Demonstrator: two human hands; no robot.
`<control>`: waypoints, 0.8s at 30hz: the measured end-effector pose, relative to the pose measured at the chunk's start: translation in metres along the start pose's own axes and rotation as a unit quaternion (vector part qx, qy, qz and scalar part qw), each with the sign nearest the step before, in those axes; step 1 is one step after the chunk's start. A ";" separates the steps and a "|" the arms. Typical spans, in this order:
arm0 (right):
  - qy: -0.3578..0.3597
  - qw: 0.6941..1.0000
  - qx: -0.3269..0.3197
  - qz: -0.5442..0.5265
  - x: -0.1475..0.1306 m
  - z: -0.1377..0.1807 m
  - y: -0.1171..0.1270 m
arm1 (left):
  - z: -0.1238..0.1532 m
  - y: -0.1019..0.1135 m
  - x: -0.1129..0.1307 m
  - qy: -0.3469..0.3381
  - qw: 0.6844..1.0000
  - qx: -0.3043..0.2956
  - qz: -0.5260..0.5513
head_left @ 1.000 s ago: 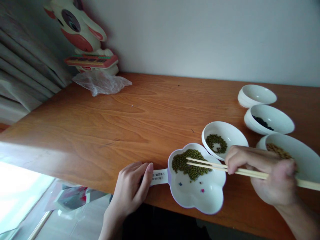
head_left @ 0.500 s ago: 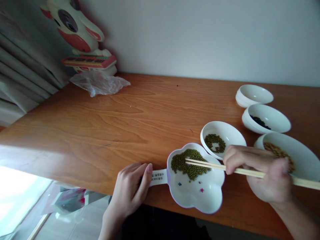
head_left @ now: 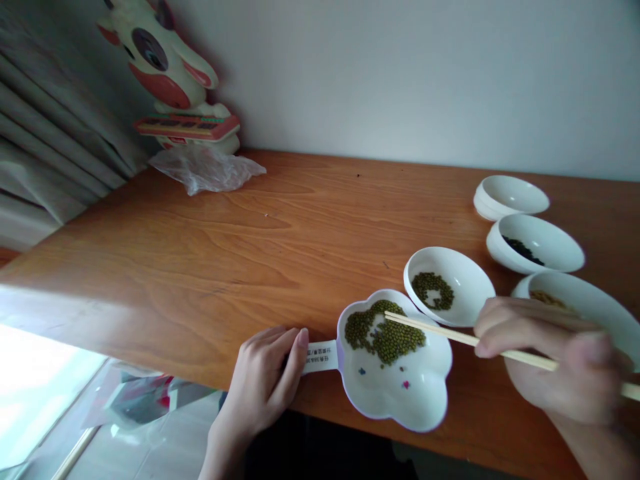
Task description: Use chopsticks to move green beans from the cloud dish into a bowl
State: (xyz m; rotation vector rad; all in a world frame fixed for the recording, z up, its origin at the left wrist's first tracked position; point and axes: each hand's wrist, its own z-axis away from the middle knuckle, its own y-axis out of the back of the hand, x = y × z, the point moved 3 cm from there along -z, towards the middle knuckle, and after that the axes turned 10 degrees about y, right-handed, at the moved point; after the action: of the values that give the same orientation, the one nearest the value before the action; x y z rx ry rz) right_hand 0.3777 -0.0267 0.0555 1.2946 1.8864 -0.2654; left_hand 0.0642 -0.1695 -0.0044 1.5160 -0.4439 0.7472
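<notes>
A white flower-shaped dish [head_left: 400, 393] sits at the table's front edge, holding a heap of green beans [head_left: 383, 333]. My left hand [head_left: 263, 387] grips the dish's labelled handle [head_left: 320, 356]. In my right hand [head_left: 555, 357], fingers closed, are wooden chopsticks [head_left: 435, 330], whose tips reach over the green beans in the flower dish. Just behind stands a small white bowl [head_left: 467, 280] with a few green beans in it.
Three more white bowls line the right side: an empty one [head_left: 510, 195], one with black beans [head_left: 537, 241], one with brownish beans [head_left: 595, 303]. A cartoon cow toy [head_left: 173, 80] and a crumpled clear plastic bag [head_left: 207, 168] sit at the back left by a curtain.
My right hand has drawn slightly right and the chopstick tips have moved a little right over the beans. The left hand stays on the handle.
</notes>
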 end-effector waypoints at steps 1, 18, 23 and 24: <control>-0.022 1.000 0.005 -0.006 -0.001 -0.002 0.007 | 0.000 0.000 0.000 0.001 1.000 -0.001 0.000; -0.122 0.985 -0.112 0.042 0.009 0.001 0.006 | -0.004 0.001 0.007 -0.002 1.000 -0.010 -0.002; -0.155 0.980 -0.068 0.103 -0.013 0.030 -0.020 | -0.005 0.000 0.008 -0.009 1.000 -0.007 -0.005; -0.155 0.980 -0.058 0.110 -0.016 0.038 -0.029 | -0.005 0.000 0.008 -0.011 1.000 -0.007 -0.006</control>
State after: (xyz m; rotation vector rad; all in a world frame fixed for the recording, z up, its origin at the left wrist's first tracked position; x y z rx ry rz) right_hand 0.3738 -0.0723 0.0350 1.2876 1.4644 -0.2234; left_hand 0.0686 -0.1632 0.0008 1.5134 -0.4549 0.7183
